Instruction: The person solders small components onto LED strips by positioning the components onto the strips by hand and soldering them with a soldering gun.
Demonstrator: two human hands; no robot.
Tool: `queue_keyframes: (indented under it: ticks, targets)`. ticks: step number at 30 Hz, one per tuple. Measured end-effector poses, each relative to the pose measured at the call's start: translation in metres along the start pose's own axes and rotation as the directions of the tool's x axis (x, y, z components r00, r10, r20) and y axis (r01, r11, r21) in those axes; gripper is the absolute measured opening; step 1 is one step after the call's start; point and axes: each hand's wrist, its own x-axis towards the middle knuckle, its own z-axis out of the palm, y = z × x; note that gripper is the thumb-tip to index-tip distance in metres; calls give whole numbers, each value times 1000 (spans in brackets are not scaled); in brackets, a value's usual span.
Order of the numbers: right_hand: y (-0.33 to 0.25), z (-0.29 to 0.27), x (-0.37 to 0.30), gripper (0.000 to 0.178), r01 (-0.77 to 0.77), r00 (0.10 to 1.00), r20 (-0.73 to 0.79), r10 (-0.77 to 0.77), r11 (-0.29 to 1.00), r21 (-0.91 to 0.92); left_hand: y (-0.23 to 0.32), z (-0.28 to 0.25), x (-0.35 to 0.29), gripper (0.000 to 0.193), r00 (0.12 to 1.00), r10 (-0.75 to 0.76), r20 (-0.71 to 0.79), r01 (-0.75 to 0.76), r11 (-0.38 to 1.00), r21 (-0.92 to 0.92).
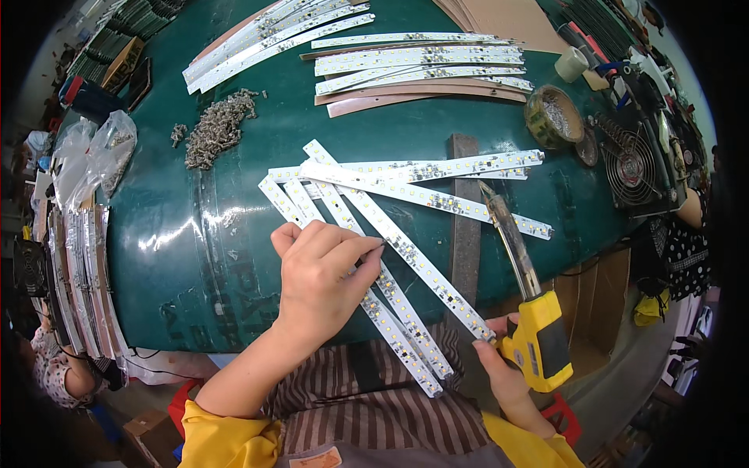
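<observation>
Several white LED strip boards lie fanned out before me, some overhanging the green table's near edge. My left hand is over them, thumb and forefinger pinched together beside the long diagonal strip. A tiny dark thing shows at those fingertips, too small to name. My right hand grips a yellow and black soldering gun, its long metal barrel pointing up and away. The near end of the diagonal strip is at my right thumb and fingers. Under the upper strips runs a dark flat bar.
A heap of small metal parts lies at left, beside plastic bags. More LED strips are stacked at the back. A bowl of small bits, a tape roll and a fan stand right. Other people's arms show at both sides.
</observation>
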Motion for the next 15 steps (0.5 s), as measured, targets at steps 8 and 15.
queue_keyframes:
  ticks: [8, 15]
  targets:
    - [-2, -1, 0, 29, 12, 1000, 9, -12, 1000, -11, 4, 2, 1, 19, 996, -84, -7, 84, 995, -61]
    - [4, -5, -1, 44, 39, 998, 51, -37, 998, -40, 2, 5, 1, 20, 992, -129, 0, 129, 988, -85]
